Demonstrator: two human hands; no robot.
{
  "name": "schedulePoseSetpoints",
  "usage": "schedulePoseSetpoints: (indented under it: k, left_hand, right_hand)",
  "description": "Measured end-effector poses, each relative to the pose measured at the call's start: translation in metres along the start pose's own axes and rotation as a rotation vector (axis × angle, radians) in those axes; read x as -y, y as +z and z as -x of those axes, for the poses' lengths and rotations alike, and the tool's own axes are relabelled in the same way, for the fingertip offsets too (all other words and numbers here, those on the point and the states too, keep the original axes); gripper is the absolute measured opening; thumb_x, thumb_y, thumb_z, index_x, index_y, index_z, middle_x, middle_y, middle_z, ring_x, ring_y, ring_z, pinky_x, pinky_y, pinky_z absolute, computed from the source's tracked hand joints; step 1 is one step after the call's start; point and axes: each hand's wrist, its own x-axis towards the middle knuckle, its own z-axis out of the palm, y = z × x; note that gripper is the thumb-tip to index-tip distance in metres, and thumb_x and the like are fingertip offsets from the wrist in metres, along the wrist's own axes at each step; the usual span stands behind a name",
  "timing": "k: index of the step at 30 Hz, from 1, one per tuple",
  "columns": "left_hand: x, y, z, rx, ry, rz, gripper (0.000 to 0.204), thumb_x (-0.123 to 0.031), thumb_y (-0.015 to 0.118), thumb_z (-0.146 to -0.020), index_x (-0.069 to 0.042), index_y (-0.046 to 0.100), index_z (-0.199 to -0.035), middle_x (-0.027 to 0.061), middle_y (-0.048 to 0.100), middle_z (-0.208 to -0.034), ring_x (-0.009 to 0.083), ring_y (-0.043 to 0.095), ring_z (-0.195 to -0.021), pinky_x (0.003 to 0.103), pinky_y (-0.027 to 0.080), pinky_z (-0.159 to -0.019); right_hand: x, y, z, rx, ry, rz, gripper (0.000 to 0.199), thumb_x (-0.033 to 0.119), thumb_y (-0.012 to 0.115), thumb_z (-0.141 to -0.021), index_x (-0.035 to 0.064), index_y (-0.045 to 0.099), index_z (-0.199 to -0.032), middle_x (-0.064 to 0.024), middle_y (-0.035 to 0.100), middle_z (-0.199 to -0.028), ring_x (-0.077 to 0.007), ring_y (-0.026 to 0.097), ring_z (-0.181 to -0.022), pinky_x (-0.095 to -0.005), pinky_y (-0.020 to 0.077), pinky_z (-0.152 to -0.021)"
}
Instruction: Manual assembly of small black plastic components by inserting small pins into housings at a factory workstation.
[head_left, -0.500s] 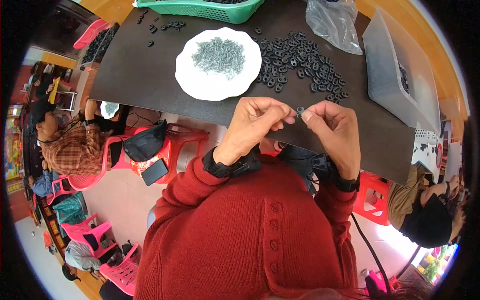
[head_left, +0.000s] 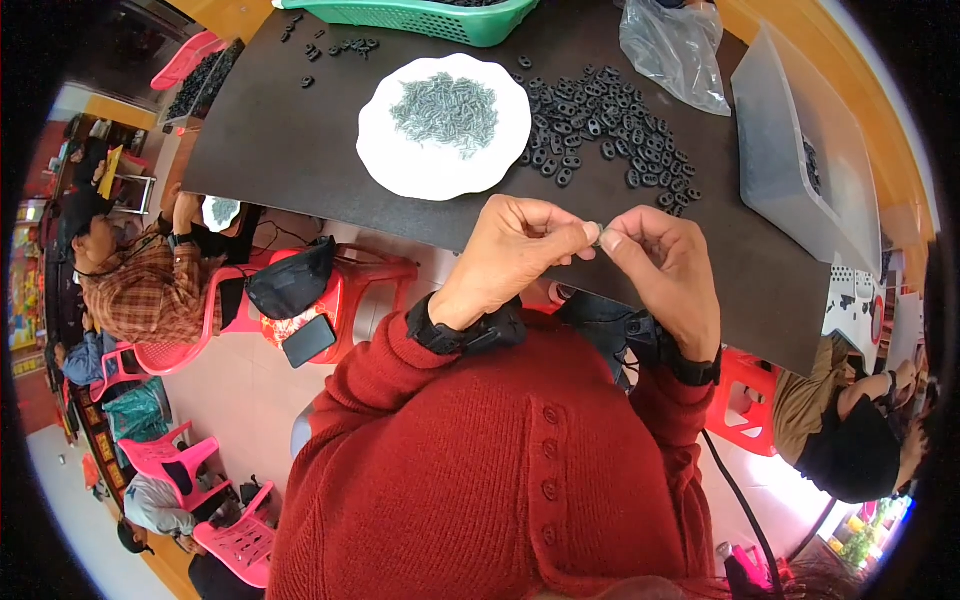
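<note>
Over the table's near edge, my left hand [head_left: 525,250] and my right hand [head_left: 665,265] meet fingertip to fingertip, both pinched closed. Between them is a small black two-hole piece [head_left: 601,237], mostly covered by the fingers of my right hand. Whatever my left thumb and forefinger pinch is too small and hidden to make out. Beyond my hands lies a heap of similar black two-hole pieces [head_left: 625,130]. To its left, a white scalloped plate [head_left: 376,150] bears a pile of tiny, thin silvery-grey parts [head_left: 445,112].
A green perforated basket [head_left: 420,22] stands at the far edge of the dark table [head_left: 270,150]. A clear plastic bag [head_left: 675,50] and a translucent bin [head_left: 800,150] are on the right. Stray black pieces [head_left: 350,46] lie far left. Other people sit at both sides.
My fingertips have come together, and the black piece, visible earlier in my right fingers, is now mostly covered. The table items sit slightly further right in the view.
</note>
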Motion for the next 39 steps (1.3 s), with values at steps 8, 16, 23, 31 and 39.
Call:
schedulePoseSetpoints:
  k: [8, 16, 23, 31, 39]
  left_hand:
    - [0.012, 0.007, -0.011, -0.034, 0.085, -0.071, 0.019, -0.015, 0.077, -0.107, 0.002, 0.085, -0.110, 0.0069, 0.083, -0.094, 0.0065, 0.070, -0.080, 0.023, 0.056, -0.074]
    - [0.012, 0.008, -0.013, -0.053, 0.060, -0.091, 0.017, -0.012, 0.076, -0.107, 0.004, 0.083, -0.109, 0.0050, 0.082, -0.093, 0.0063, 0.069, -0.081, 0.024, 0.056, -0.075]
    - [-0.022, -0.037, -0.014, -0.549, 0.413, -1.023, 0.019, -0.017, 0.074, -0.099, 0.000, 0.079, -0.103, 0.0218, 0.077, -0.089, 0.0340, 0.077, -0.075, 0.046, 0.059, -0.072]
    - [-0.025, -0.089, -0.023, -0.671, 0.366, -1.397, 0.020, -0.020, 0.080, -0.091, -0.005, 0.079, -0.104, 0.0208, 0.076, -0.094, 0.0433, 0.074, -0.095, 0.053, 0.058, -0.084]
    - [-0.028, -0.092, -0.039, -0.674, 0.322, -1.355, 0.014, -0.017, 0.083, -0.087, -0.005, 0.080, -0.093, 0.0198, 0.077, -0.092, 0.0411, 0.075, -0.095, 0.052, 0.058, -0.085]
  right_hand:
    - [-0.008, -0.008, -0.008, -0.007, 0.008, 0.041, 0.017, 0.014, 0.073, -0.104, -0.0016, 0.072, -0.097, 0.0062, 0.064, -0.083, -0.0019, 0.055, -0.075, -0.0228, 0.0420, -0.068]
    - [-0.008, -0.017, -0.010, -0.027, 0.016, -0.003, 0.015, 0.011, 0.074, -0.102, -0.0022, 0.073, -0.095, 0.0046, 0.067, -0.080, -0.0033, 0.056, -0.073, -0.0239, 0.0438, -0.067]
    - [-0.012, -0.029, -0.004, -0.105, 0.032, -0.003, 0.016, 0.012, 0.076, -0.100, -0.0024, 0.074, -0.094, 0.0043, 0.068, -0.081, -0.0041, 0.058, -0.076, -0.0255, 0.0474, -0.072]
    - [0.002, -0.022, 0.015, -0.091, 0.016, -0.019, 0.013, 0.010, 0.076, -0.102, -0.0014, 0.073, -0.096, 0.0061, 0.067, -0.084, -0.0027, 0.056, -0.076, -0.0239, 0.0448, -0.071]
    - [0.004, -0.020, 0.014, -0.070, 0.019, -0.038, 0.010, 0.008, 0.074, -0.105, -0.0005, 0.073, -0.099, 0.0078, 0.065, -0.086, -0.0011, 0.054, -0.078, -0.0214, 0.0419, -0.070]
